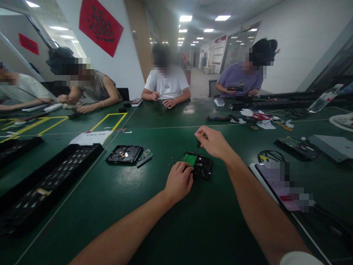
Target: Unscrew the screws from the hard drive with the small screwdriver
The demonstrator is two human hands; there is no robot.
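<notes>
A hard drive (203, 168) lies on the green table in front of me, with a green circuit board (189, 158) on its left part. My left hand (179, 181) grips the drive's near left edge, fingers bent over the board. Above the drive, my right hand (213, 142) is closed round the top of a screwdriver (198, 144). The screwdriver stands upright, its tip down at the board's right edge; the exact contact is too small to see. Several tiny screws (171, 161) are scattered left of the drive.
Left are a second black drive (124, 154), a loose circuit board (145, 157) and a long black tray (52, 180). A phone (278, 186), cables (271, 156) and another opened device (296, 147) lie right. Several people sit across the table, one in a white shirt (167, 82).
</notes>
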